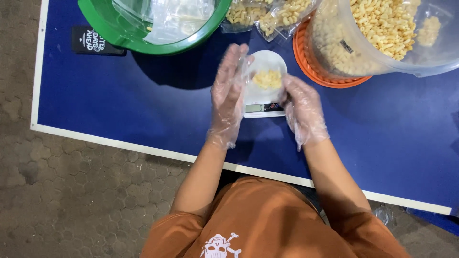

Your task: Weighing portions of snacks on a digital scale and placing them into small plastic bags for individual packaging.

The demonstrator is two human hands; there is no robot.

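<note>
Macaroni (267, 79) sat in a small clear bag (262, 71) on the white scale (264, 109) on the blue table (143, 105), your gloved left hand (228, 95) open beside it, right hand (302, 107) gripping the bag's edge to steady it.

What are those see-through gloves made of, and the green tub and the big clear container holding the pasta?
The gloves on the left hand and right hand look like thin, loose plastic film: clear, crinkled, glinting. The green tub seems rigid moulded plastic, with a smooth glossy rim. The big clear container of macaroni looks like stiffer translucent plastic, slightly cloudy with soft highlights.
</note>
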